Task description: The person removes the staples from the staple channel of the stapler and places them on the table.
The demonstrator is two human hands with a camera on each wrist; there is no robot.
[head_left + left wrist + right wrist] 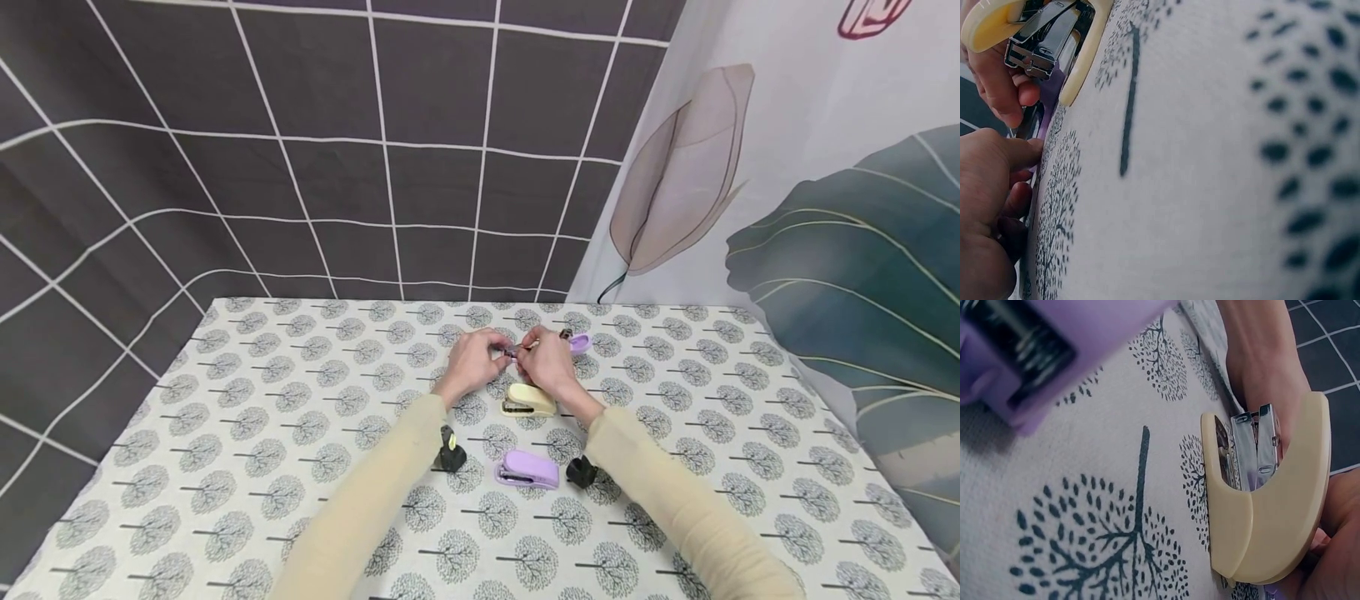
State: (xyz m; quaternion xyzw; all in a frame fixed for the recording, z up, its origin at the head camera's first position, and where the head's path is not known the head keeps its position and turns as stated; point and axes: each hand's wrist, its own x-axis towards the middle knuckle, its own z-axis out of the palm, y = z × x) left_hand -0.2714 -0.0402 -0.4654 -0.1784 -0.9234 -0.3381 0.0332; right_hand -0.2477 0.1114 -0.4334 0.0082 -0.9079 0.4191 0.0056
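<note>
Near the far side of the table, both hands work on a purple stapler (580,342) that stands opened up. My left hand (474,360) pinches its metal end with thumb and fingertips. From the other side my right hand (547,360) grips the same stapler, covering most of its middle. In the left wrist view, part of its purple body (1054,84) shows behind a cream-yellow stapler (988,28). What exactly lies between the fingertips is too small and hidden to tell.
Just nearer than the hands lies the cream-yellow stapler (536,398), between the forearms. Closer still is a second purple stapler (527,469), blurred in the right wrist view. A tree-print cloth (300,429) covers the table; a dark gridded curtain (427,83) hangs behind.
</note>
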